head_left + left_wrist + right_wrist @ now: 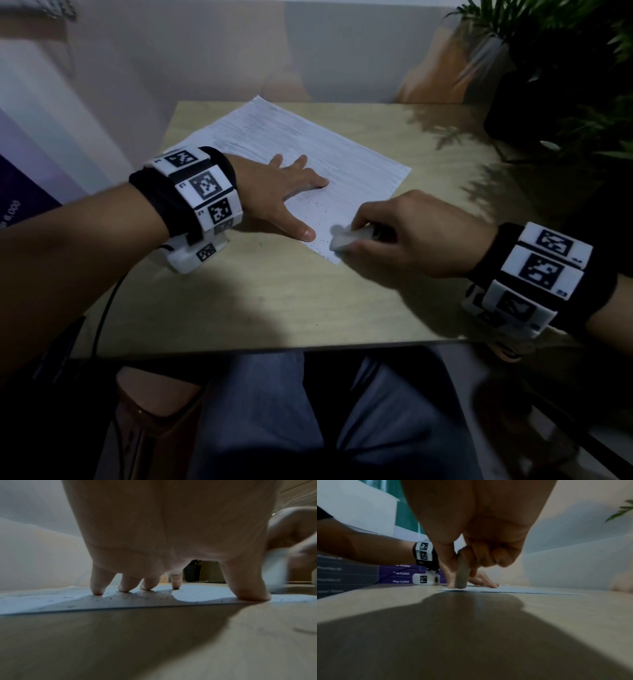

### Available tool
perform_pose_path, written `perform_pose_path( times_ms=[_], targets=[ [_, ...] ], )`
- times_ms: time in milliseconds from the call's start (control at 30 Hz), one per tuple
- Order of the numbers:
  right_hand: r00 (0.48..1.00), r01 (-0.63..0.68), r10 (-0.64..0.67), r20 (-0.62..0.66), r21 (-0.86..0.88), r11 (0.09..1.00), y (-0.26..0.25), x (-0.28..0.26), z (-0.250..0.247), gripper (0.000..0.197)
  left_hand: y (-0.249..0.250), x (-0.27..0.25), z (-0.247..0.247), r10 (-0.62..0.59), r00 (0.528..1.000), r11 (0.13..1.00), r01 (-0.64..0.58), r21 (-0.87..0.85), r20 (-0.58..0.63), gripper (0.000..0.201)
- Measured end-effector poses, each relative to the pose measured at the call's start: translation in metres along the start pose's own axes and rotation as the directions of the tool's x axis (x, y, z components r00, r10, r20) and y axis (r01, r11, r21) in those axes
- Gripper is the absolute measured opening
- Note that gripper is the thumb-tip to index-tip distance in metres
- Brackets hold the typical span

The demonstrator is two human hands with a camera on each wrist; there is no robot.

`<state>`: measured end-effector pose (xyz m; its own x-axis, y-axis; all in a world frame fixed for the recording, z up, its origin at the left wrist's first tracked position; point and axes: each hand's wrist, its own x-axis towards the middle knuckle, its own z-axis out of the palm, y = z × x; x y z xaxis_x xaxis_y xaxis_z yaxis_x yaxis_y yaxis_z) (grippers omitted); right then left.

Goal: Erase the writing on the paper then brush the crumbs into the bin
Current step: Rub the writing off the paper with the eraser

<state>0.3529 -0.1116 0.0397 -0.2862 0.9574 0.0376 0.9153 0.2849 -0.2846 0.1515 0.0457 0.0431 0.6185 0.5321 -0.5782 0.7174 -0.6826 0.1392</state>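
Note:
A white lined sheet of paper lies askew on the wooden table. My left hand presses flat on its near half, fingers spread, fingertips down on the sheet. Dark eraser crumbs are scattered between thumb and forefinger and around the fingertips in the left wrist view. My right hand pinches a white eraser and holds its end on the paper's near corner. In the right wrist view the eraser stands upright between thumb and fingers, blurred by motion. No bin is in view.
A potted plant in a dark pot stands at the table's far right corner. A black cable hangs off the left edge by my left wrist. A purple price board stands to the left. My knees are under the near edge.

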Motion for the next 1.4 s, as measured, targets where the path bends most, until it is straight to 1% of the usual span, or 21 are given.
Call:
perform_pose_path(
  times_ms=[67, 133, 167, 267, 333, 400, 467, 567, 633, 700, 767, 800, 867, 933, 1067, 1100, 1167, 1233, 1267, 1333, 1400],
  targets=[
    [0.999, -0.033, 0.033, -0.018, -0.018, 0.999, 0.004, 0.004, 0.001, 0.041, 0.001, 0.000, 0.000, 0.000, 1.000, 1.000, 0.000, 0.004, -0.004, 0.110],
    [0.992, -0.095, 0.088, -0.094, -0.074, 0.993, 0.011, 0.007, -0.001, 0.048, 0.001, -0.001, 0.000, 0.001, 1.000, 1.000, -0.001, 0.003, -0.007, 0.110],
    [0.992, -0.087, 0.078, -0.103, -0.085, 0.993, 0.011, 0.007, -0.002, 0.050, 0.001, 0.000, 0.000, 0.002, 1.000, 1.000, -0.002, 0.000, -0.006, 0.110],
    [0.999, 0.014, -0.015, 0.040, 0.021, 1.000, 0.001, 0.005, -0.002, 0.040, 0.000, -0.001, 0.000, 0.000, 1.000, 1.000, 0.000, 0.007, -0.003, 0.111],
    [0.998, 0.000, -0.003, 0.068, 0.036, 0.999, 0.001, 0.006, -0.002, 0.035, 0.001, -0.001, 0.000, -0.001, 1.000, 1.000, 0.001, 0.011, -0.005, 0.110],
    [0.998, -0.067, 0.067, -0.011, -0.031, 0.997, 0.008, 0.009, -0.003, 0.042, 0.001, -0.001, -0.001, 0.001, 1.000, 1.000, -0.001, 0.016, -0.010, 0.110],
    [0.994, -0.079, 0.070, -0.085, -0.105, 0.991, 0.009, 0.010, -0.004, 0.042, 0.001, -0.001, 0.000, 0.001, 1.000, 1.000, -0.001, 0.012, -0.008, 0.111],
    [0.999, 0.025, -0.025, 0.036, -0.006, 1.000, -0.001, 0.007, -0.002, 0.035, 0.001, -0.001, 0.000, -0.002, 1.000, 1.000, 0.002, 0.008, -0.001, 0.112],
    [0.996, -0.002, -0.002, 0.085, 0.048, 0.999, -0.001, 0.006, -0.002, 0.036, 0.001, -0.001, 0.000, -0.004, 1.000, 1.000, 0.005, 0.016, -0.007, 0.109],
    [0.997, -0.072, 0.072, -0.002, 0.001, 0.997, 0.007, 0.008, -0.002, 0.043, 0.001, -0.001, 0.000, -0.007, 1.000, 1.000, 0.008, 0.020, -0.011, 0.107],
    [0.992, -0.095, 0.088, -0.087, -0.076, 0.993, 0.009, 0.010, -0.002, 0.049, 0.001, -0.001, 0.001, -0.007, 1.000, 1.000, 0.007, 0.020, -0.011, 0.107],
    [0.995, -0.071, 0.066, -0.069, -0.067, 0.995, 0.007, 0.009, -0.002, 0.048, 0.000, -0.001, 0.000, -0.006, 1.000, 1.000, 0.006, 0.020, -0.010, 0.107],
    [0.999, -0.016, 0.015, 0.039, 0.019, 1.000, 0.001, 0.007, -0.001, 0.038, 0.000, -0.001, 0.000, -0.003, 1.000, 1.000, 0.003, 0.020, -0.007, 0.108],
    [0.997, -0.029, 0.025, 0.079, 0.043, 0.999, 0.002, 0.007, -0.002, 0.028, 0.001, 0.000, 0.000, -0.002, 1.000, 1.000, 0.002, 0.019, -0.009, 0.108],
    [0.990, -0.108, 0.097, -0.098, -0.110, 0.988, 0.012, 0.011, -0.002, 0.036, 0.001, 0.000, 0.001, -0.002, 1.000, 1.000, 0.003, 0.007, -0.016, 0.107],
    [0.994, -0.086, 0.079, -0.081, -0.093, 0.992, 0.011, 0.009, -0.003, 0.037, 0.000, 0.000, 0.001, -0.002, 1.000, 1.000, 0.002, 0.005, -0.014, 0.108],
    [0.999, -0.025, 0.025, 0.048, 0.009, 1.000, 0.005, 0.004, -0.005, 0.034, 0.000, 0.000, 0.000, -0.002, 1.000, 1.000, 0.002, 0.007, -0.010, 0.109],
    [0.990, -0.026, 0.018, 0.137, 0.055, 0.998, 0.004, 0.001, -0.006, 0.031, 0.000, 0.000, 0.000, -0.004, 1.000, 1.000, 0.004, 0.009, -0.009, 0.109],
    [0.991, -0.047, 0.042, 0.123, 0.035, 0.998, 0.006, 0.002, -0.006, 0.034, 0.000, 0.000, 0.000, -0.004, 1.000, 1.000, 0.004, 0.009, -0.010, 0.109],
    [0.995, -0.093, 0.094, 0.019, -0.047, 0.995, 0.014, 0.003, -0.006, 0.044, 0.000, 0.001, 0.001, 0.000, 1.000, 1.000, 0.000, 0.009, -0.012, 0.109],
    [0.996, -0.083, 0.080, -0.035, -0.090, 0.993, 0.014, 0.002, -0.005, 0.044, 0.000, 0.001, 0.001, 0.000, 1.000, 1.000, 0.000, 0.011, -0.012, 0.109]
  ],
)
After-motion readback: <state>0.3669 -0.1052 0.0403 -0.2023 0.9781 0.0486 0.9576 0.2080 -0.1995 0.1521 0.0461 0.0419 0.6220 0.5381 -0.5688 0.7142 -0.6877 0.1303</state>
